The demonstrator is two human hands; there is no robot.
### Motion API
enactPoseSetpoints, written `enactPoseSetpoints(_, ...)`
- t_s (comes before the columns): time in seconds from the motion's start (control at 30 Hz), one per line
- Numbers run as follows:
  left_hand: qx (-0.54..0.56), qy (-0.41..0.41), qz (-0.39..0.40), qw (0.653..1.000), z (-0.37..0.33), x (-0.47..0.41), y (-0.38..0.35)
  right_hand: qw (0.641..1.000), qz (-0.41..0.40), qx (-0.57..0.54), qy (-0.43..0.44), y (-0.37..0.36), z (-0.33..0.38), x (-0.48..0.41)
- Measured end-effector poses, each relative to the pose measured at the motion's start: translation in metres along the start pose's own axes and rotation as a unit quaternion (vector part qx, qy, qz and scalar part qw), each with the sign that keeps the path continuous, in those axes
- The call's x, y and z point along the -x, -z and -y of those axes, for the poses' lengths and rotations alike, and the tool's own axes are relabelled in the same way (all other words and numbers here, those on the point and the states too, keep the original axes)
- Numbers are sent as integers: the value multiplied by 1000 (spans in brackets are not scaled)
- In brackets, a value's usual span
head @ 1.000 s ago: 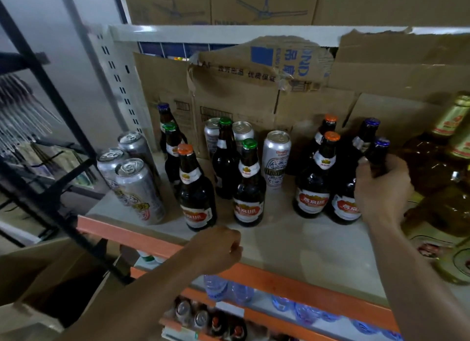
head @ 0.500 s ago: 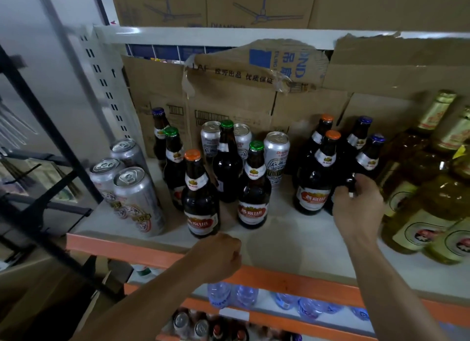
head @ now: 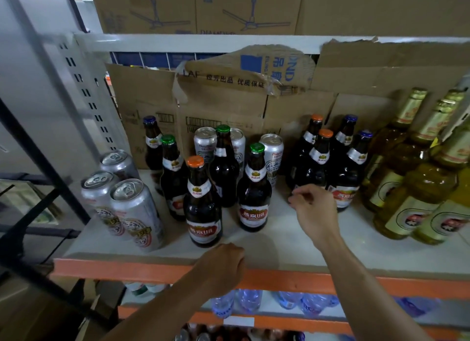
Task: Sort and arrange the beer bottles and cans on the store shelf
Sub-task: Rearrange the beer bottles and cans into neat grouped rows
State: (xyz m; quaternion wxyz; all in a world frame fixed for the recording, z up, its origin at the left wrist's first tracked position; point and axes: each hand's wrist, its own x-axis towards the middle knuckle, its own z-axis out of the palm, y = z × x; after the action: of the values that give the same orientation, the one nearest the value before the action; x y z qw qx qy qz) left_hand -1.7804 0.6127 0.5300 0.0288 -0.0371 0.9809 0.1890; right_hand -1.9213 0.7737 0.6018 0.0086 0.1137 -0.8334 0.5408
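- Head view, looking down on a pale shelf board (head: pixel 279 241) with an orange front rail (head: pixel 318 282).
- At the board's left end: three silver cans (head: pixel 137 213), upright, packed together near the front edge.
- In the middle: a loose group of dark beer bottles (head: pixel 225 178), with an orange-capped bottle (head: pixel 202 208) frontmost and a green-capped bottle (head: pixel 254 195) just right of it.
- Behind that group: three more cans (head: pixel 272 157), back against cardboard boxes (head: pixel 223 106).
- Further right: four dark bottles (head: pixel 349 178) tight together, two orange caps, two blue.
- At the right end: yellow glass bottles (head: pixel 417 185) with gold foil necks.
- Left hand (head: pixel 221 265) at the rail, fingers curled into a fist, nothing in it.
- Right hand (head: pixel 311 208) over the board, just in front of the four dark bottles, fingers loosely bent, thumb near forefinger, empty; contact with the nearest bottle impossible to judge.
- Below the rail: clear water bottles (head: pixel 249 302) on a lower shelf.
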Motion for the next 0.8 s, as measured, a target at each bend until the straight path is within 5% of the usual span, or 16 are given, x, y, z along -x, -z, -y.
enactPoseSetpoints(0.53,45,-71,-82,993,27,39,32,994,21,-104,-12,-13,44,13)
enactPoseSetpoints(0.8,35,-17,-132,990,76,54,33,981,95,-162,57,-51,78,33)
